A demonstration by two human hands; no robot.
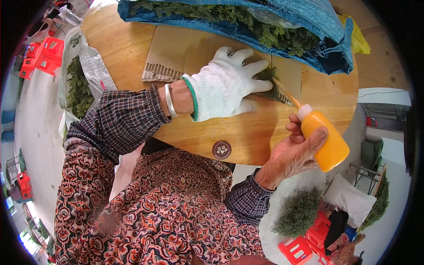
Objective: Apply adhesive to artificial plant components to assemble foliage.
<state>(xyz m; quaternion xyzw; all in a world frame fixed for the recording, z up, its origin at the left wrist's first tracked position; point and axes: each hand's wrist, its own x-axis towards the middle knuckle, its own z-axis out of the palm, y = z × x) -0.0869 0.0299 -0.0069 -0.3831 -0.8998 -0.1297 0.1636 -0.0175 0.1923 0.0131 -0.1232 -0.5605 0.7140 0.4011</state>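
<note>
My left hand, in a white knit glove with a green cuff edge, lies with fingers spread over a flat piece of cardboard. Beneath and beside its fingertips is a small dark green sprig, partly covered by them. My bare right hand is wrapped round a yellow squeeze bottle with a pale collar. Tilted up and to the left, the bottle's long thin nozzle has its tip at the sprig. Whether anything comes out of the tip I cannot make out.
A blue woven bag full of fir-like branches lies across the far side of the round wooden table. At the left, a white sack holds more greenery. Red stools and a heap of greenery stand on the floor.
</note>
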